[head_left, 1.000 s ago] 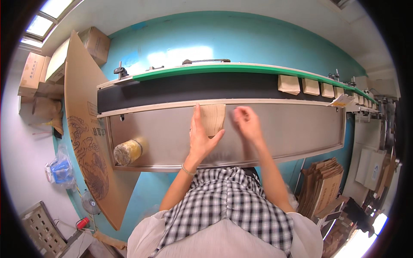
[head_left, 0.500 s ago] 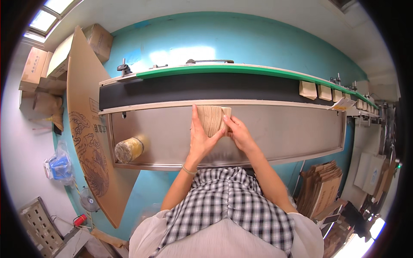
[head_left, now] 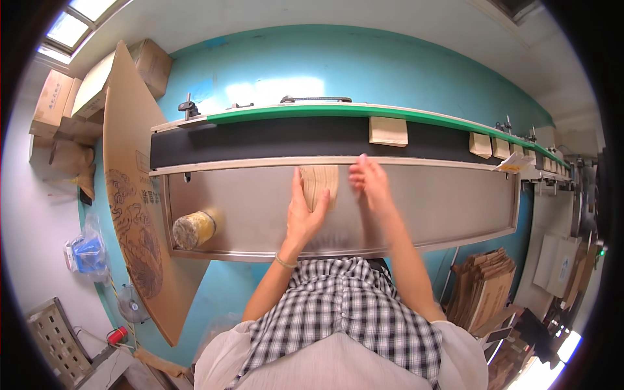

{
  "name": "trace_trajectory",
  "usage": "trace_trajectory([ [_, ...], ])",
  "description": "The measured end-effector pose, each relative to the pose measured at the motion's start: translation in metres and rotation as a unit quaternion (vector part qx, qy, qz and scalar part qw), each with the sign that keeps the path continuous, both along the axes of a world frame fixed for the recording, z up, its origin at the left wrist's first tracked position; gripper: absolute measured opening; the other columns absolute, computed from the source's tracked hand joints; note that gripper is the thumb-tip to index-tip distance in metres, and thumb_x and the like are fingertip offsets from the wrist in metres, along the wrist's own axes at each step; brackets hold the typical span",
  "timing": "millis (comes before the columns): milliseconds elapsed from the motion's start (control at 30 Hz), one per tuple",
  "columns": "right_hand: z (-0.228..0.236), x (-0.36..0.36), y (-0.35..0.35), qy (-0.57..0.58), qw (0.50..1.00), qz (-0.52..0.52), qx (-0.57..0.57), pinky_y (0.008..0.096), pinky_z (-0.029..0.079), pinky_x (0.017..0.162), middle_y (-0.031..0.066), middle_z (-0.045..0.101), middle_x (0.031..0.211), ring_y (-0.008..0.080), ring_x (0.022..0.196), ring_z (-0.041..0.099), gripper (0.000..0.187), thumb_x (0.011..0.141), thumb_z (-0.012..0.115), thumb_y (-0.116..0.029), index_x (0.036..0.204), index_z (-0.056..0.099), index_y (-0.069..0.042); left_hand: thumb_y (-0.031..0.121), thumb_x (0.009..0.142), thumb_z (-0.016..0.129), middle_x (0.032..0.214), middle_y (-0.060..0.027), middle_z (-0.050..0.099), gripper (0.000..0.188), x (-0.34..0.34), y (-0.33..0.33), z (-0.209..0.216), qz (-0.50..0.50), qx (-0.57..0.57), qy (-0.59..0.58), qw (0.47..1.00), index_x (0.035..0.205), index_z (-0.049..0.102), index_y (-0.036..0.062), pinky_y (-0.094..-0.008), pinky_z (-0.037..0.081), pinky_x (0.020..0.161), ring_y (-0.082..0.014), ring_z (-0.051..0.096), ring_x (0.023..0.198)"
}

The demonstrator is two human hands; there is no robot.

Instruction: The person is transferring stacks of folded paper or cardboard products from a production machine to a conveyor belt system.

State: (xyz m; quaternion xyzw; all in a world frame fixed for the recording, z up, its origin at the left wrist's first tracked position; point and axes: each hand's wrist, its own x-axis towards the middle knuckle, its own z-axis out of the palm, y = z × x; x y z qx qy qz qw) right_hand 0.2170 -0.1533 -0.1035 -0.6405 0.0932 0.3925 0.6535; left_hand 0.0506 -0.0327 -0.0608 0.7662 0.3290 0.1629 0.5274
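Observation:
My left hand (head_left: 305, 211) grips a thick stack of folded tan paper napkins (head_left: 320, 185) above the steel tray (head_left: 253, 214), its thumb across the near face. To the right of the stack, my right hand (head_left: 372, 185) is off it, slightly blurred, with fingers apart and nothing in them. Beyond that hand, a small bundle of tan napkins (head_left: 388, 131) lies on the black conveyor belt (head_left: 286, 134), against the green rail (head_left: 292, 112). Farther right along the belt sit several similar bundles, among them one napkin bundle (head_left: 480, 145).
A yellowish cylindrical roll (head_left: 195, 229) lies at the tray's left end. A large cardboard sheet (head_left: 133, 214) stands upright on the left. Flattened cartons (head_left: 484, 283) lean below the tray's right side. A yellow-and-white card (head_left: 513, 162) sits at the belt's near edge.
My right hand has come away from the stack. A separate napkin bundle now lies on the belt, and the bundles farther along have shifted right. My left hand still holds the now thinner stack.

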Motion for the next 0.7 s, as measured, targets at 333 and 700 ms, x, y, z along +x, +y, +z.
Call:
trace_trajectory([
  [333, 0.018, -0.056, 0.016, -0.048, 0.994, 0.093, 0.041, 0.0269, 0.051, 0.079, 0.005, 0.067, 0.105, 0.0107, 0.091, 0.061, 0.04, 0.097, 0.068, -0.031, 0.12, 0.063, 0.001, 0.027, 0.091, 0.071, 0.143, -0.0267, 0.049, 0.083, -0.002, 0.001, -0.002, -0.032, -0.04, -0.009, 0.999, 0.153, 0.026, -0.0047, -0.0417, 0.042, 0.109, -0.0369, 0.051, 0.132],
  [700, 0.016, 0.023, 0.022, 0.024, 0.975, -0.127, 0.18, 0.0275, 0.056, 0.073, 0.0103, 0.07, 0.106, 0.018, 0.094, 0.07, 0.028, 0.1, 0.062, -0.018, 0.125, 0.056, -0.006, 0.021, 0.089, 0.071, 0.143, -0.0247, 0.049, 0.078, -0.002, 0.002, 0.003, -0.027, -0.027, -0.001, 0.999, 0.151, 0.03, -0.0019, -0.043, 0.041, 0.109, -0.0373, 0.05, 0.132],
])
